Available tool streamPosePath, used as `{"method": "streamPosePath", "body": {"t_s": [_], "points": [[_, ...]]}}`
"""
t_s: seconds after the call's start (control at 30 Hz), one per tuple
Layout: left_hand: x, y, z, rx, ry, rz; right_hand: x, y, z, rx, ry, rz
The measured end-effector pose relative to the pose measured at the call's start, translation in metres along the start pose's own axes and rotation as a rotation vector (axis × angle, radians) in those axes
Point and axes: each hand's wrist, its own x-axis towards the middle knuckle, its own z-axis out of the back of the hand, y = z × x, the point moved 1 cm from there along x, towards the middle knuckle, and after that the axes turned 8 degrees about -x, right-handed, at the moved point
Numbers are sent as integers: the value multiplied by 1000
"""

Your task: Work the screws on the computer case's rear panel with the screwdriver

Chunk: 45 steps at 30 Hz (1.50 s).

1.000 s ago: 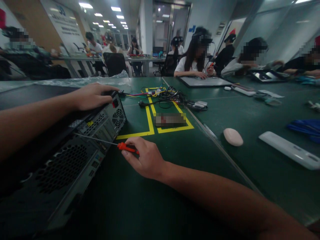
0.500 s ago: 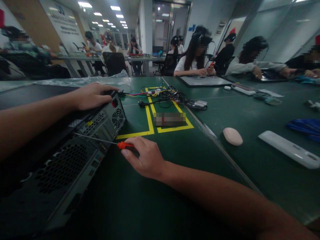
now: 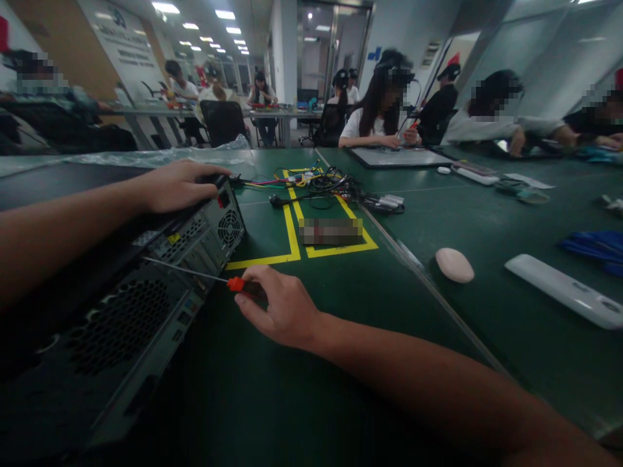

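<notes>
A black desktop computer case [image 3: 204,240] lies on its side at the left, its back panel with vents, ports and a fan grille facing me. My left hand [image 3: 178,185] rests flat on its top near the back edge, fingers stretched out and thumb by the edge. My right hand [image 3: 282,305] is closed around the orange handle of a screwdriver [image 3: 235,284]. The long thin shaft points left, and its tip meets the upper edge of the back panel. Whether a screw sits under the tip is too small to tell.
Tangled cables [image 3: 335,185] lie beyond the case near yellow tape marks [image 3: 294,240] and a blurred-out block [image 3: 331,231]. To the right are a pinkish oval object [image 3: 454,264], a long white device [image 3: 564,290] and blue cloth [image 3: 594,250]. Co-workers sit across the table.
The screwdriver handle has turned slightly in my right hand, its tip staying at the same spot. My left hand has not moved. A co-worker at the right has shifted their arms.
</notes>
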Motion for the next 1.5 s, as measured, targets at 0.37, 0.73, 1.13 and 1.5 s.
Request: {"method": "streamPosePath", "body": {"t_s": [0.37,0.73,1.13,1.5], "points": [[0,0,0,27,-12,28,0,1,0,-71,4,-5],[0,-3,2,22,3,26,0,0,1,-74,5,-2],[-1,-2,1,15,10,5,0,-1,0,-98,-29,2],[-1,-2,1,-15,7,5,3,2,3,-170,-16,26]]}}
